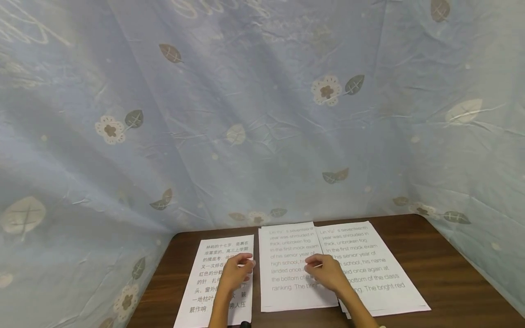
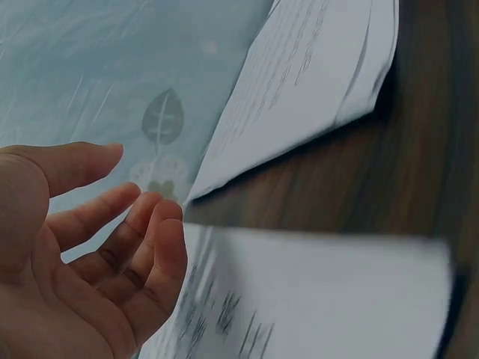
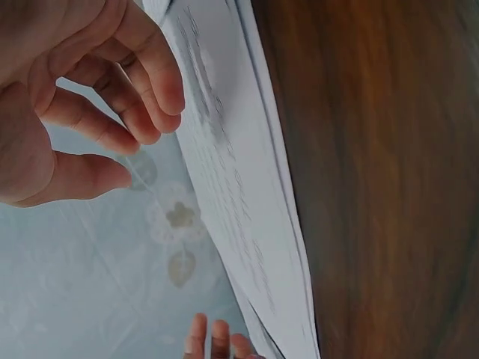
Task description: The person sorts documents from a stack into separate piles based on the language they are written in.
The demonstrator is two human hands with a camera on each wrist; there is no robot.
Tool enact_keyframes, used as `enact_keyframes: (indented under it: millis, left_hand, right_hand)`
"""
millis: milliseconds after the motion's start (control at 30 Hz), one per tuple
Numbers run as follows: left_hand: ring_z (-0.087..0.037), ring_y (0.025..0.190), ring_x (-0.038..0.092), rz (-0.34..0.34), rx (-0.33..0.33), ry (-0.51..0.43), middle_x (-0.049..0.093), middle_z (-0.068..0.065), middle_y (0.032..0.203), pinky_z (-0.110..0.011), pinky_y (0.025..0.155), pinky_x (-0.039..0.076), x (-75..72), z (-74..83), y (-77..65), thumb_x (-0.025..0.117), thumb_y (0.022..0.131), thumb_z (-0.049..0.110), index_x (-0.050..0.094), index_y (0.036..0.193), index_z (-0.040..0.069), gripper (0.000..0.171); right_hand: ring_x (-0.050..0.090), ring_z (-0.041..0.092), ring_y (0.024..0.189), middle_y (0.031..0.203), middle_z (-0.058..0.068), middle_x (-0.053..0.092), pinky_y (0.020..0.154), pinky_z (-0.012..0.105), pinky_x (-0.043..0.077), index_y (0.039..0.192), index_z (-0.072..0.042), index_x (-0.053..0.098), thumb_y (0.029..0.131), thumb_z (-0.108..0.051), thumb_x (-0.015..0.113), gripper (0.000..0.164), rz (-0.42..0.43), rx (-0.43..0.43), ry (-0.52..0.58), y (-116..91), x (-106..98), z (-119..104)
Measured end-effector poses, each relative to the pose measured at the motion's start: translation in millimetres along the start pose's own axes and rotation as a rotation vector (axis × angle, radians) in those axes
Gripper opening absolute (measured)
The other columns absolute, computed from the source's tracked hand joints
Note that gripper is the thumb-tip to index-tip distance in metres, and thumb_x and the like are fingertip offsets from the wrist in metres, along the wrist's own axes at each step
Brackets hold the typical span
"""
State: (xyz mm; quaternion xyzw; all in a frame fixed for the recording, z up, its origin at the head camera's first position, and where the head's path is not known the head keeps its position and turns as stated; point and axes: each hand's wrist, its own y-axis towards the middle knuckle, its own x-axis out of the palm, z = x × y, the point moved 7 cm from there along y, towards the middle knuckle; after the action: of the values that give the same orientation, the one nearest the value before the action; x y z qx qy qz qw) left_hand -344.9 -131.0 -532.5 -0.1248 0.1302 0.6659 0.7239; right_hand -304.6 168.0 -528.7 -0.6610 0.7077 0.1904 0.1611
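Note:
Over the sheet printed with Chinese text (image 1: 201, 284) hovers my left hand (image 1: 236, 274), its fingers loosely bent and nothing held. In the left wrist view, a gap separates thumb and fingers of this hand (image 2: 105, 262). My right hand (image 1: 328, 273) is above the middle stack of English-text sheets (image 1: 283, 259), near its right side, likewise holding nothing. Bent, parted fingers of that hand (image 3: 97, 97) show in the right wrist view, beside the paper edges (image 3: 254, 149). Another English-text sheet (image 1: 373, 264) lies on the right, partly hidden by my right hand and forearm.
All the papers lie on a dark brown wooden table (image 1: 430, 255). Behind it and at both sides hangs a pale blue cloth (image 1: 270, 150) with leaf and flower prints. A small black object (image 1: 245, 324) shows at the bottom edge, close to the left forearm.

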Motion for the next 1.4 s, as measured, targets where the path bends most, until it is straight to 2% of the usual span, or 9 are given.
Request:
enact_keyframes:
  millis: [167,467,733,1000,1400]
  left_hand:
    - [-0.021,0.09,0.073,-0.025,-0.016,-0.015,0.072,-0.013,0.111,-0.036,0.073,0.065,14.2,-1.9,2.0,0.073,0.099,0.019,0.069,0.135,-0.003,0.042]
    - [-0.019,0.087,0.074,-0.021,0.005,0.037,0.072,-0.012,0.111,-0.035,0.072,0.064,25.7,2.9,6.4,0.074,0.099,0.021,0.069,0.134,-0.001,0.042]
    - [-0.016,0.086,0.073,-0.006,0.003,0.108,0.073,-0.01,0.11,-0.032,0.072,0.064,27.3,-0.4,8.3,0.073,0.099,0.023,0.07,0.134,0.0,0.041]
    - [-0.014,0.085,0.073,0.005,-0.004,0.138,0.073,-0.008,0.106,-0.031,0.07,0.064,26.9,-7.0,8.3,0.072,0.099,0.021,0.072,0.129,0.001,0.037]
    - [-0.014,0.079,0.071,0.002,0.044,0.188,0.073,-0.01,0.105,-0.029,0.066,0.062,27.7,-3.3,6.4,0.071,0.099,0.019,0.071,0.129,-0.003,0.037]
  right_hand:
    - [0.074,0.018,0.088,0.101,0.007,0.078,0.067,0.03,0.061,0.115,0.0,0.078,0.092,-0.015,0.078,0.027,0.041,0.03,-0.035,2.5,-15.8,10.7]
    - [0.076,0.025,0.096,0.104,0.008,0.077,0.071,0.032,0.059,0.121,0.002,0.075,0.093,-0.016,0.077,0.034,0.082,0.041,-0.093,7.2,-37.6,18.9]
    - [0.076,0.028,0.099,0.105,0.01,0.078,0.077,0.038,0.062,0.12,0.005,0.075,0.092,-0.016,0.078,0.035,0.092,0.042,-0.134,9.1,-38.0,22.7]
    - [0.076,0.031,0.1,0.105,0.012,0.078,0.08,0.042,0.062,0.118,0.004,0.076,0.091,-0.016,0.078,0.034,0.101,0.038,-0.178,8.4,-38.5,23.0]
    - [0.075,0.031,0.099,0.103,0.013,0.078,0.08,0.045,0.062,0.116,0.005,0.077,0.09,-0.018,0.078,0.034,0.086,0.034,-0.217,10.0,-38.1,27.2]
